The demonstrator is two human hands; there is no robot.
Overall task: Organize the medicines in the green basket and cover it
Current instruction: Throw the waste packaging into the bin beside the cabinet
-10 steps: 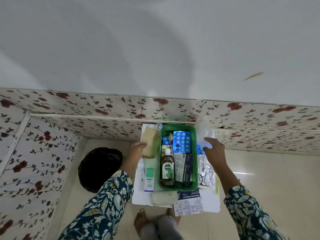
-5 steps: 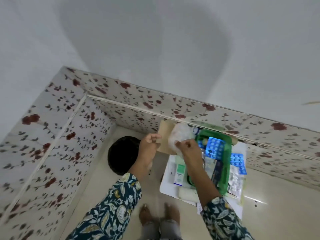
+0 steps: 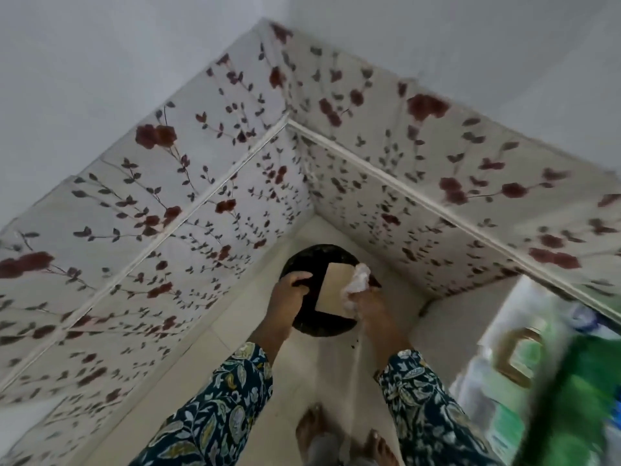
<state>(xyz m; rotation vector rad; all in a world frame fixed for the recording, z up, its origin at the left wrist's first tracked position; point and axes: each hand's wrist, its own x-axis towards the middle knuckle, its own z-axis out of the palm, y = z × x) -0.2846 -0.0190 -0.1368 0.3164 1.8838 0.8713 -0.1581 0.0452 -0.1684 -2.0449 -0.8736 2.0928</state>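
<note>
Both my hands are over a round black bin (image 3: pixel 322 326) on the floor in the corner. My right hand (image 3: pixel 371 309) is shut on a crumpled white plastic wrapper (image 3: pixel 357 282), and a tan card (image 3: pixel 334 290) lies against that wrapper above the bin's mouth. My left hand (image 3: pixel 289 297) is at the bin's left side with its fingers curled, a dark gap away from the card; whether it grips anything is unclear. The green basket (image 3: pixel 581 391) is a blur at the lower right edge, and its contents cannot be made out.
Two flower-patterned walls meet in the corner just behind the bin. A white low table (image 3: pixel 490 348) bears the basket and blurred packets at the right. My bare feet (image 3: pixel 342 442) stand on the pale tiled floor below.
I have turned left, away from the basket, so it slid to the right edge. Both hands carried the wrapper and card from the table to over the bin. My left hand came off the card.
</note>
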